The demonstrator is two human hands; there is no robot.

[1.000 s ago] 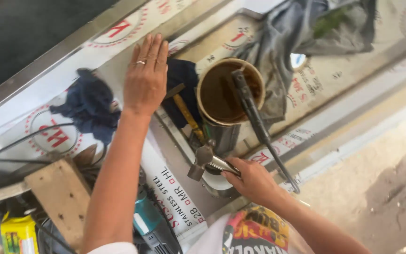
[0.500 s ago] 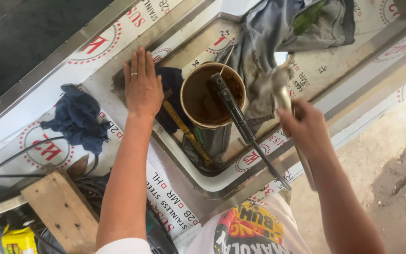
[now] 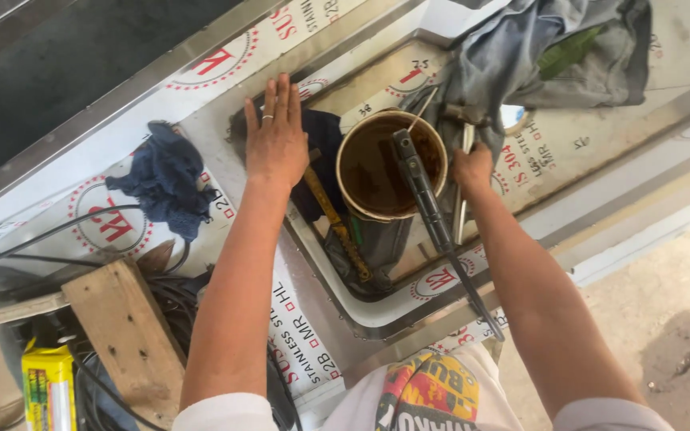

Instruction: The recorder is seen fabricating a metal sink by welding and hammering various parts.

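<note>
Stainless steel sink basin [image 3: 377,307] with printed protective film holds a round brown bucket [image 3: 389,164] with a dark long-handled tool [image 3: 429,215] resting across it. Left hand [image 3: 277,140] lies flat, fingers spread, on the basin's far-left rim beside a dark blue rag [image 3: 169,179]. Right hand [image 3: 473,168] is clenched around a metal hammer [image 3: 463,132] just right of the bucket, near grey cloth [image 3: 545,56].

Bright daylight, sharp throughout, mild glare on the steel sheet [image 3: 521,172].

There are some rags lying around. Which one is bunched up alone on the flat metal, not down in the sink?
The dark blue rag, left of the left hand. The grey cloth and the dark cloth both lie in the sink.
</note>
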